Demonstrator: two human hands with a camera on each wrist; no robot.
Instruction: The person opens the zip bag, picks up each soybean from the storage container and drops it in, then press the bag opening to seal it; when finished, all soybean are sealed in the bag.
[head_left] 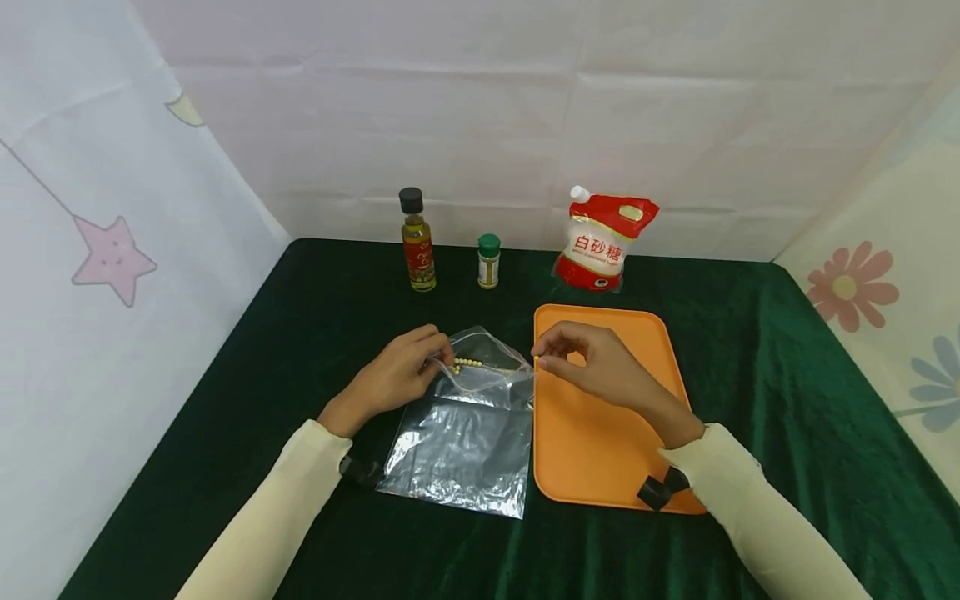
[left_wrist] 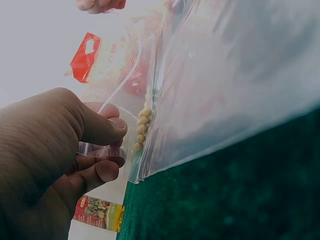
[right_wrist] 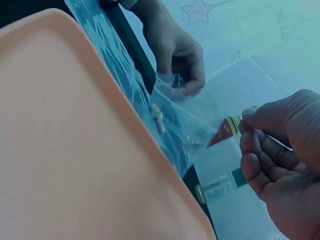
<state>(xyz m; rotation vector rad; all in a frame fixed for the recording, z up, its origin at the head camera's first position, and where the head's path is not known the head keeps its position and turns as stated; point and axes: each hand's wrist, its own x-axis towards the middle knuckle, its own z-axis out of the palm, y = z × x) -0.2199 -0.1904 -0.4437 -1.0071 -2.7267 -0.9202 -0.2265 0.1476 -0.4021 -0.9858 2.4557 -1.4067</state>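
My left hand [head_left: 405, 371] pinches the rim of a clear zip bag [head_left: 465, 454] between thumb and fingers; the bag's mouth gapes and its body lies on the dark cloth. Inside, near the mouth, is a row of small round cream beads [left_wrist: 142, 129], with a thin gold-coloured piece [right_wrist: 190, 141] beside them. My right hand [head_left: 588, 360] hovers to the right of the mouth, over the left edge of an orange tray [head_left: 600, 458]. Its fingers curl in, with thumb and forefinger tips nearly meeting. In the right wrist view nothing shows between them, and they stand apart from the bag.
At the back stand an oil bottle [head_left: 418, 250] with a black cap, a small green-capped jar [head_left: 488, 262] and a red-and-white sugar pouch [head_left: 600, 246]. A white curtain [head_left: 450, 125] hangs behind. Green cloth [head_left: 315, 317] covers the table.
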